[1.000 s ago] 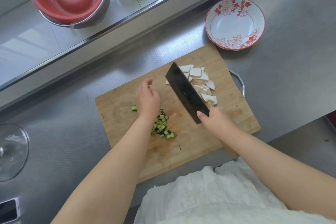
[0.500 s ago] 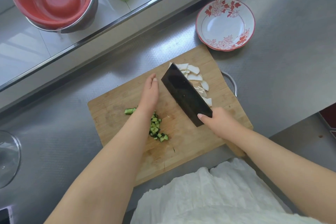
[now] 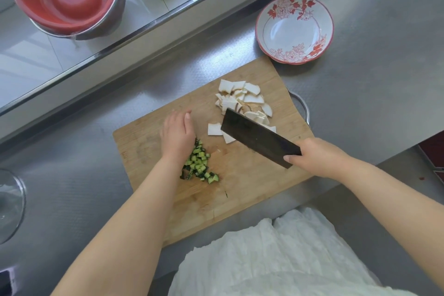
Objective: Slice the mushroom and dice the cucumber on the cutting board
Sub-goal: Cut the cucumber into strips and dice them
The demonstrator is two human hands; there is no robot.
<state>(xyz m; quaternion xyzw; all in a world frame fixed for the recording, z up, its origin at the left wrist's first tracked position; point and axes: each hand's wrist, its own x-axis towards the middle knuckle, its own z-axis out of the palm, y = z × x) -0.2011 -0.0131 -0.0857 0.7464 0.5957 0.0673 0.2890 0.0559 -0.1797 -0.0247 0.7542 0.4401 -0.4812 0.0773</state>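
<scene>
1 bowl (image 3: 294, 29) beyond board (image 3: 240, 187)

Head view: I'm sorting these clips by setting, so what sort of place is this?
Most likely a kitchen, perhaps a commercial one: a stainless steel counter carries a wooden cutting board with sliced mushroom and diced cucumber, and the right hand grips a cleaver.

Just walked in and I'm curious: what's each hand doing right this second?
Left hand: open, fingers flat on the cutting board beside the diced cucumber.
Right hand: closed round the cleaver handle.
</scene>
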